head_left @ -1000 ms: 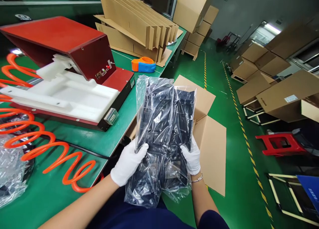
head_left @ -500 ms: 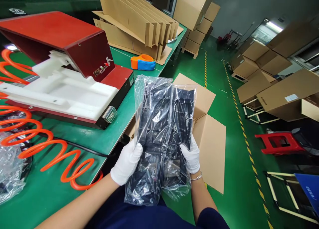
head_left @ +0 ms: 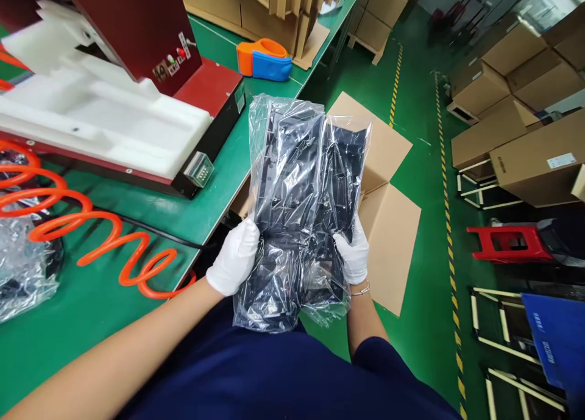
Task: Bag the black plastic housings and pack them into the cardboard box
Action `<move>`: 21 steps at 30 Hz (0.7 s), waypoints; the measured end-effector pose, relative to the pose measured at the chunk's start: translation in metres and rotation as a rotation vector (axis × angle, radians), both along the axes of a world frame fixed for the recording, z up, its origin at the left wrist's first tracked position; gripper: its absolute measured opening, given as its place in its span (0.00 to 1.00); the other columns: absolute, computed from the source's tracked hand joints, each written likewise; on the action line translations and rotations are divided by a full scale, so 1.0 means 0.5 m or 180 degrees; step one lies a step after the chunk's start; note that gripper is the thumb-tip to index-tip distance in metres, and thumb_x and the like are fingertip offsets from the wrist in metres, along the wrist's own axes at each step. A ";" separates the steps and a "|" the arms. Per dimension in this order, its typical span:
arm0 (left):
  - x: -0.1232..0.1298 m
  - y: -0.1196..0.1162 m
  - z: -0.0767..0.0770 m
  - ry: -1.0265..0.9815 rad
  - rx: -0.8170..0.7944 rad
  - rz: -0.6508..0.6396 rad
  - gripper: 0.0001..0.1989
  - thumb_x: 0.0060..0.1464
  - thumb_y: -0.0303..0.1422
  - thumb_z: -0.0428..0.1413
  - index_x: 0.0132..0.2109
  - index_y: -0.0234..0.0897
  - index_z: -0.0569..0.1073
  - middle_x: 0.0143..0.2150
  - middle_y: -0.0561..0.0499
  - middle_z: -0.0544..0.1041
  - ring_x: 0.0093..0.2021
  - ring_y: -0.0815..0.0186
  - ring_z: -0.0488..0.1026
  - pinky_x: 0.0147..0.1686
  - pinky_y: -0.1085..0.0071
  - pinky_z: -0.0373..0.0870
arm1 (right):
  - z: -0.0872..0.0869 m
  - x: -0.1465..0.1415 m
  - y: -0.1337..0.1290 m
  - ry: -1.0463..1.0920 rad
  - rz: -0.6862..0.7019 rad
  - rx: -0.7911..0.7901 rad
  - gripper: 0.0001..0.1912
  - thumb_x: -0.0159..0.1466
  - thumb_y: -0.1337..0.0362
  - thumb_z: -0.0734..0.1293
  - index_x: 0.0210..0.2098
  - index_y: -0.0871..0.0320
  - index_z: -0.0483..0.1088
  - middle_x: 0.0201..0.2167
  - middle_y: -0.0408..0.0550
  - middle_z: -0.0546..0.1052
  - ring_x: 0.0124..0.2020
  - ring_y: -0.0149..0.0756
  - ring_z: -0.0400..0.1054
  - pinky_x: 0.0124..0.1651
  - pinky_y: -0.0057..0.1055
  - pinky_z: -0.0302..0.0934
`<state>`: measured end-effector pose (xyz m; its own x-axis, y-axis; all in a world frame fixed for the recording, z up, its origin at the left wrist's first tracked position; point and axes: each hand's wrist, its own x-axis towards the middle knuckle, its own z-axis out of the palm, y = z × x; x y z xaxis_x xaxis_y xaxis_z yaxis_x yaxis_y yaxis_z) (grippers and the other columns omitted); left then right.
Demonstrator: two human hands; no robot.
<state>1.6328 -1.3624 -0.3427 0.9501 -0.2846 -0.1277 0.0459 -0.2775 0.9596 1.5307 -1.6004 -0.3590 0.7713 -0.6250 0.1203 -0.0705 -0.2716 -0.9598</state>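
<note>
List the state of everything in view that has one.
Left hand: gloved, gripping
Right hand: gloved, gripping
Bagged black parts: in clear plastic, held between both hands
Carton: flaps open, partly hidden
Orange hose: coiled
Red machine: white bed exposed; power state unclear
Orange-and-blue item: resting on the green table

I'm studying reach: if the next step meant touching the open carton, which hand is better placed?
Probably the right hand: it appears nearer the carton, while the left hand is across the bagged parts, by the table. Both hands hold the parts, so either would need freeing first.
</note>
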 end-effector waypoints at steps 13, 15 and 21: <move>0.015 0.008 -0.011 -0.0154 0.0018 0.0141 0.39 0.60 0.63 0.44 0.54 0.35 0.78 0.56 0.43 0.79 0.61 0.53 0.73 0.68 0.59 0.65 | 0.009 0.010 0.017 -0.0017 0.0069 -0.0055 0.38 0.59 0.60 0.72 0.68 0.57 0.66 0.64 0.49 0.71 0.64 0.46 0.68 0.71 0.43 0.59; 0.014 0.016 -0.022 -0.0179 -0.0004 0.0161 0.38 0.60 0.63 0.46 0.53 0.35 0.79 0.56 0.42 0.80 0.60 0.53 0.75 0.67 0.58 0.67 | 0.004 0.006 0.019 -0.0084 0.0067 -0.0065 0.37 0.59 0.60 0.71 0.67 0.58 0.67 0.64 0.49 0.72 0.63 0.46 0.70 0.69 0.43 0.61; 0.008 0.045 -0.095 -0.0538 0.0254 0.0532 0.38 0.55 0.65 0.49 0.50 0.35 0.78 0.54 0.40 0.80 0.55 0.52 0.78 0.64 0.56 0.71 | -0.012 -0.002 0.019 -0.0244 0.0116 0.0006 0.36 0.59 0.61 0.72 0.66 0.60 0.68 0.62 0.50 0.74 0.61 0.44 0.71 0.68 0.39 0.63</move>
